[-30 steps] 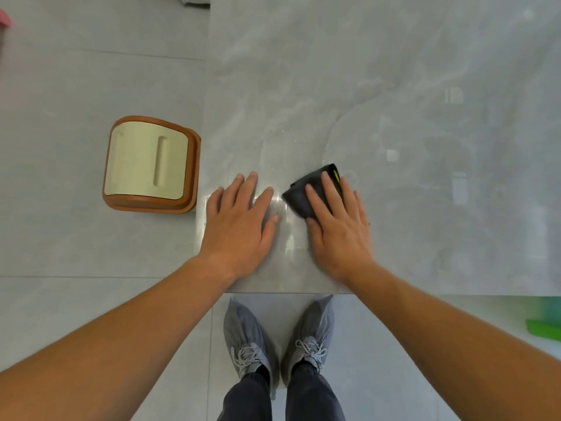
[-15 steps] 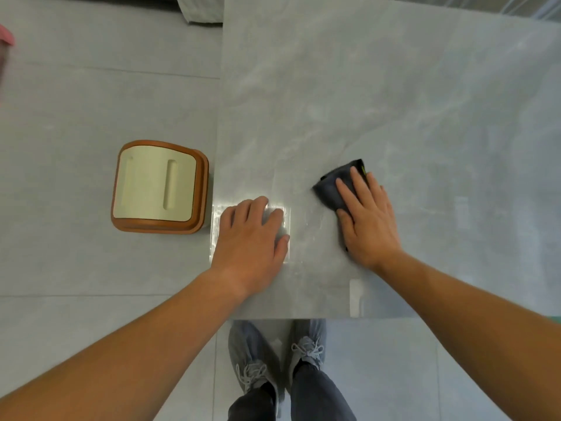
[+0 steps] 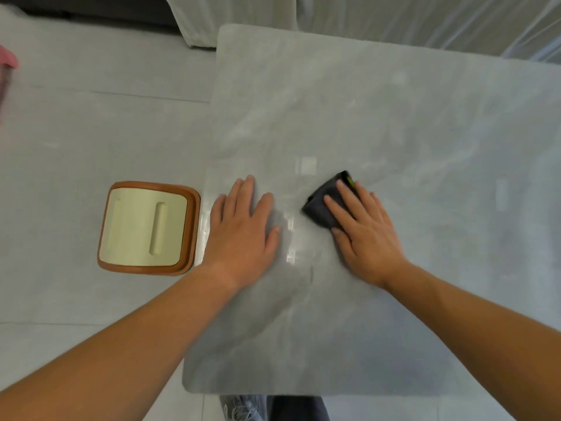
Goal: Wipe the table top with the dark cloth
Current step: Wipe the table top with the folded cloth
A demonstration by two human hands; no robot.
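Observation:
The grey marble table top point(image 3: 379, 117) fills the middle and right of the view. A small folded dark cloth point(image 3: 321, 205) with a yellow-green tag lies on it, left of centre. My right hand point(image 3: 364, 232) presses flat on the cloth with straight, spread fingers, covering its right part. My left hand point(image 3: 243, 226) rests flat on the bare table near its left edge, a short gap left of the cloth.
A brown stool with a cream seat point(image 3: 148, 227) stands on the tiled floor just left of the table. White fabric point(image 3: 243, 16) hangs behind the table's far edge. My shoe point(image 3: 243, 408) shows below the near edge.
Both hands and the cloth have slid away from the near edge toward the middle of the table. The view now takes in the table's far edge.

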